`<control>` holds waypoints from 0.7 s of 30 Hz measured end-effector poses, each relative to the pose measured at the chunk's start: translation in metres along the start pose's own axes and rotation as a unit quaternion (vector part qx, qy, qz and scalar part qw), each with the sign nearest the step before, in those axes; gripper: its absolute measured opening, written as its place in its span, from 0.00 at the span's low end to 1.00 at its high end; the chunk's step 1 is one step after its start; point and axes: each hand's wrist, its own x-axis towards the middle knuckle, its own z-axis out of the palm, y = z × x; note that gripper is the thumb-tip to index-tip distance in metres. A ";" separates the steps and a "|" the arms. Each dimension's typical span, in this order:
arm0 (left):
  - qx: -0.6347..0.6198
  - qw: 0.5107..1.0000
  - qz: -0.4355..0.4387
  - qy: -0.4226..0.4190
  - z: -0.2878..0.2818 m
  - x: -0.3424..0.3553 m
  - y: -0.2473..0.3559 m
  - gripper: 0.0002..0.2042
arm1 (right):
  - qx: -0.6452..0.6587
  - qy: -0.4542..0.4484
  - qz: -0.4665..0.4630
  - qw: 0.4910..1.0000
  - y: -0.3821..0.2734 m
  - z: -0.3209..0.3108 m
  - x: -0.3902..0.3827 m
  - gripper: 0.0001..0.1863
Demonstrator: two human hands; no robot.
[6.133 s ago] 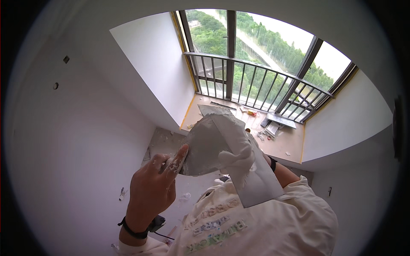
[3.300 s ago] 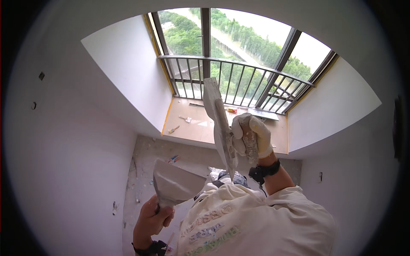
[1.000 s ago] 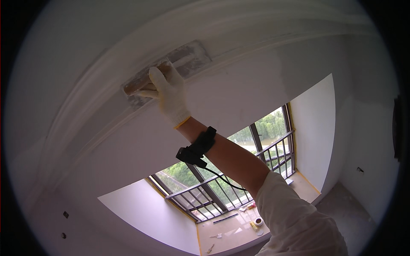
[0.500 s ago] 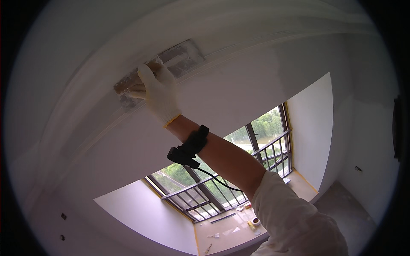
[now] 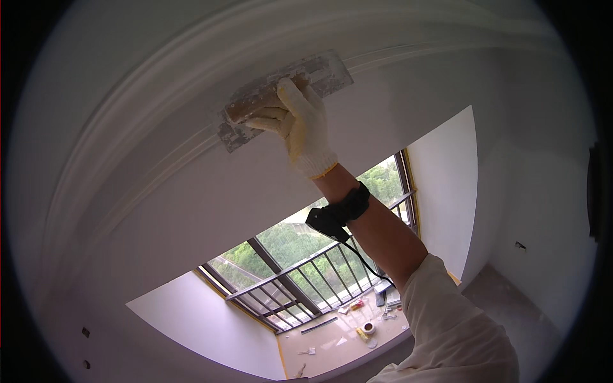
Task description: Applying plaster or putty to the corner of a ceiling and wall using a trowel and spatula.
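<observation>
My right hand [image 5: 305,131], in a white knitted glove with a yellow cuff edge, is closed round the wooden handle of a plastering trowel [image 5: 254,101]. The trowel's long rectangular metal blade is smeared with white filler. It lies slanted against the upper wall [image 5: 211,185], over the grooved lines just below the cornice [image 5: 137,76]. A black strap with a small device [image 5: 338,214] and a cable sits on my right forearm. My left hand is out of view.
Below the wall is a recessed window [image 5: 297,246] with metal railings [image 5: 332,274]. Its sill [image 5: 300,348] carries a tape roll [image 5: 368,328], a dark strip [image 5: 319,325] and several small items. On the right wall is a socket opening [image 5: 520,246].
My right hand has carried the trowel to the right along the grooved lines, still gripping it. The window appears slightly farther left as the view shifts.
</observation>
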 end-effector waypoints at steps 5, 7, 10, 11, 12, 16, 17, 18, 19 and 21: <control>0.036 0.999 0.009 -0.021 0.004 0.010 0.005 0.11 | 0.002 0.053 0.013 0.998 -0.015 -0.007 0.045 0.24; 0.061 0.998 0.013 -0.031 0.001 0.016 0.005 0.11 | -0.008 0.026 -0.005 1.000 -0.020 -0.006 0.051 0.26; 0.126 0.990 0.036 -0.058 -0.006 0.029 0.003 0.11 | -0.028 0.030 0.032 0.999 -0.018 -0.008 0.053 0.25; 0.161 0.983 0.054 -0.076 -0.008 0.033 0.002 0.11 | -0.023 0.039 0.039 0.998 -0.016 -0.011 0.052 0.20; 0.199 0.972 0.074 -0.097 -0.010 0.038 0.002 0.11 | -0.016 0.040 0.042 0.998 -0.012 -0.016 0.046 0.16; 0.198 0.971 0.068 -0.119 -0.002 0.040 0.005 0.09 | -0.020 0.045 0.060 0.997 -0.009 -0.047 -0.006 0.17; 0.166 0.979 0.042 -0.106 0.004 0.035 0.009 0.09 | -0.014 0.046 0.081 0.996 -0.013 -0.058 -0.027 0.18; 0.141 0.985 0.021 -0.098 0.011 0.030 0.015 0.08 | -0.001 0.017 0.109 0.994 -0.023 -0.072 -0.057 0.18; 0.121 0.988 0.004 -0.094 0.019 0.025 0.023 0.08 | 0.017 -0.024 0.136 0.990 -0.036 -0.085 -0.092 0.18; 0.101 0.988 -0.033 -0.114 0.038 0.018 0.042 0.07 | 0.091 -0.067 0.214 0.970 -0.055 -0.100 -0.157 0.19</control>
